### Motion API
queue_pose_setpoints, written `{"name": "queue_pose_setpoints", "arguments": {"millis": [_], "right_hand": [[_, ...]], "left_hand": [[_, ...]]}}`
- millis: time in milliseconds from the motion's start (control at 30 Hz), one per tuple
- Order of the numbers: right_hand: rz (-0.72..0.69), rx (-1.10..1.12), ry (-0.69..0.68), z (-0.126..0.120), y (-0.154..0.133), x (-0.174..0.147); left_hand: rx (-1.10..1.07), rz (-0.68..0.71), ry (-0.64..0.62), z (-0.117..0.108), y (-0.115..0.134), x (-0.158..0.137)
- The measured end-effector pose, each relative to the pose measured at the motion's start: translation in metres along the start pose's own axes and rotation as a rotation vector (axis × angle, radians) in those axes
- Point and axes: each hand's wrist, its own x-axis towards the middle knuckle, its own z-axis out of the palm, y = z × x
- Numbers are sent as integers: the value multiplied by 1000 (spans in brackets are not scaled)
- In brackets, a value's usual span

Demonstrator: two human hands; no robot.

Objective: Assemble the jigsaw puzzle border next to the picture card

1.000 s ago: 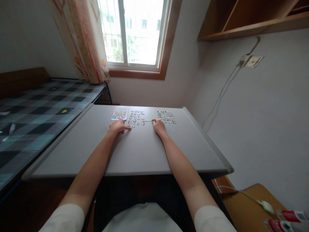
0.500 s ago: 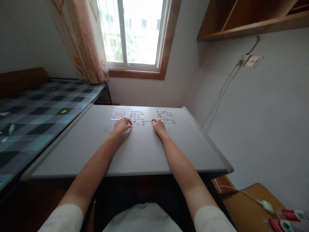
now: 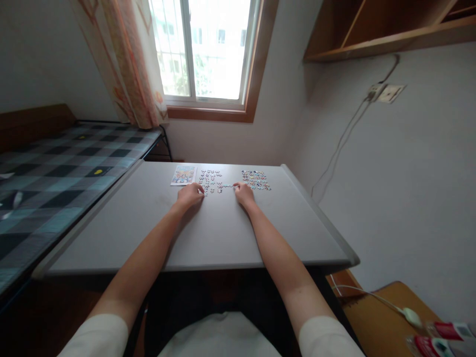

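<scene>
My left hand [image 3: 189, 194] rests on the table with fingers curled and thumb drawn in, its tips at a small jigsaw puzzle piece [image 3: 206, 194] by the lower left of the piece group. Across from it, my right hand [image 3: 244, 193] is closed, its fingertips at the right end of a short row of joined pieces [image 3: 226, 186]. Whatever lies between those right fingertips is too small to make out. Pale pieces [image 3: 210, 178] lie spaced out between the hands. Beyond my right hand, rows of more colourful pieces [image 3: 255, 176] are spread. A printed picture sheet [image 3: 184, 175] lies just past my left hand.
The light grey table [image 3: 219, 233] has raised side edges. A bed with checked cover [image 3: 74, 158] stands along its left. A wall with a socket [image 3: 388, 93] and hanging cables is on the right. At lower right, a wooden stool [image 3: 379, 317] bears bottles [image 3: 439, 342].
My left hand has shifted slightly right, closer to the piece by its fingertips. My right hand stays in the same place, and the other pieces look unchanged.
</scene>
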Motion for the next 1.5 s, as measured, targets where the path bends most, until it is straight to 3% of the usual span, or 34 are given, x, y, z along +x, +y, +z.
{"name": "queue_pose_setpoints", "arguments": {"millis": [600,733,867,1000,1267,1500], "right_hand": [[-3,64,39,0,-1,0],[-183,161,64,6,-7,-1],[-418,249,-13,16,-17,-6],[-506,291,-90,22,-24,-12],[-518,330,-172,22,-29,-18],[-412,475,-158,23,-22,-8]], "left_hand": [[-29,35,-70,1,-2,4],[-36,91,-68,3,-3,6],[-62,231,-61,10,-5,9],[-81,333,-54,15,-5,11],[-71,390,-33,18,0,7],[-74,401,-16,15,4,3]]}}
